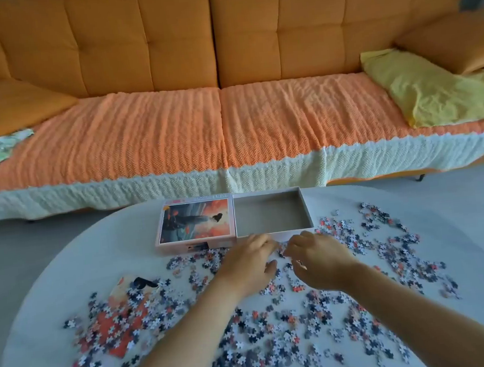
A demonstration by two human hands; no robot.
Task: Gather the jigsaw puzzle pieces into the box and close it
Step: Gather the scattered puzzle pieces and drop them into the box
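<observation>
Lying straight ahead of both hands, the open box (270, 214) is empty, with its long axis apparently left to right and its near wall just beyond the knuckles. The left hand (249, 261) and right hand (316, 260) sit close together, fingers curled over puzzle pieces (278, 324); whether they clamp any cannot be told. Neither hand is clearly nearer. The lid (194, 222) adjoins the box's left side.

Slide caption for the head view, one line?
Left hand and right hand curl over loose jigsaw pieces before the empty box and its lid.

Orange tufted sofa (216, 46) — grey floor (33, 239) beneath.
</observation>
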